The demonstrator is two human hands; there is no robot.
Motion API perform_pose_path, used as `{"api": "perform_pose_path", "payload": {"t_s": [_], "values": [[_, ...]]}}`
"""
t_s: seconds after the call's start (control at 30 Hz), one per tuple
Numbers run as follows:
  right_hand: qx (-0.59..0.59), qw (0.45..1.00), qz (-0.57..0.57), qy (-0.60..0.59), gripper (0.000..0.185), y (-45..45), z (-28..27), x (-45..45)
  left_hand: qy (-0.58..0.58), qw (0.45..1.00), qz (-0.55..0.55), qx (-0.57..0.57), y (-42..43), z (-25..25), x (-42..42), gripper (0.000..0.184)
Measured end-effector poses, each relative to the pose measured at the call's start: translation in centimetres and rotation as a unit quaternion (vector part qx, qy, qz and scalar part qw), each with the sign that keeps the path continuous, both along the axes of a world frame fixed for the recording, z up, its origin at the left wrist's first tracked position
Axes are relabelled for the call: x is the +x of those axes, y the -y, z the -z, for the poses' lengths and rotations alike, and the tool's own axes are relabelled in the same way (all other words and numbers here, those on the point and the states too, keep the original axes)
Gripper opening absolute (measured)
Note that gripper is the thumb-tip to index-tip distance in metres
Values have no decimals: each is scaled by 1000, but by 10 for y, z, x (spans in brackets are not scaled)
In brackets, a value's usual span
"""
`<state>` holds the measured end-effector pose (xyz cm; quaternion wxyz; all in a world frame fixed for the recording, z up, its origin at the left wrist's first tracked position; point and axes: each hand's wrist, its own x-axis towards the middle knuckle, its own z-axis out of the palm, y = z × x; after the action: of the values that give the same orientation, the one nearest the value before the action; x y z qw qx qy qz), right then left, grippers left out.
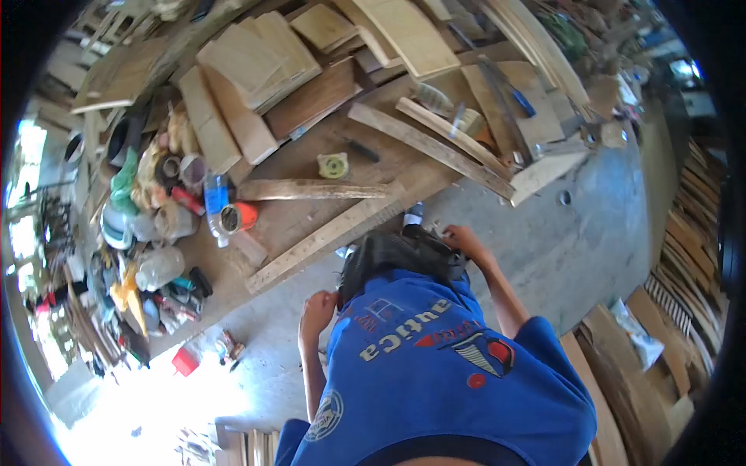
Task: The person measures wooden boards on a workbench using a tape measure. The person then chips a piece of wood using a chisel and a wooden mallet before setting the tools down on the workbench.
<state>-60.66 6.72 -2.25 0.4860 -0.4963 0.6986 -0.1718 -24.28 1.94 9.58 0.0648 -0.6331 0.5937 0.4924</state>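
Observation:
My left hand (317, 311) is beside my left hip with its fingers curled in, and nothing shows in it. On the other side, my right hand (464, 239) hangs by the dark clothing (404, 255) at my waist, fingers loosely bent and a little apart, holding nothing I can see. Both hands are off the workbench (311, 221). Closest to them on the bench is a long wooden strip (326, 233) along its front edge. Past it lie a shorter wood piece (311, 189) and a yellow-green tape measure (332, 165).
Plywood boards (260, 58) are stacked at the back of the bench. A water bottle (217, 206), an orange cup (239, 217) and jars crowd its left end. A blue-handled saw (509, 89) lies at the right. Planks (622, 365) lean behind me; a red object (184, 362) is on the floor.

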Motion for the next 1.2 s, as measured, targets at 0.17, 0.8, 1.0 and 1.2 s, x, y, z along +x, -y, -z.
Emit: {"api": "perform_pose_path", "payload": {"t_s": [0.17,0.8,1.0,1.2], "values": [[2,995,33,94,25,-36,30,-9,-57,997,-13,-49,14,47,-7,23],[67,956,282,38,31,-45,-62,-65,209,953,110,-188,232,119,-131,68],[-140,975,168,43,47,38,-147,-63,-98,965,62,-237,178,10,-176,61],[-320,939,-124,22,70,106,-200,10,-215,970,84,-79,115,-53,-214,61]]}}
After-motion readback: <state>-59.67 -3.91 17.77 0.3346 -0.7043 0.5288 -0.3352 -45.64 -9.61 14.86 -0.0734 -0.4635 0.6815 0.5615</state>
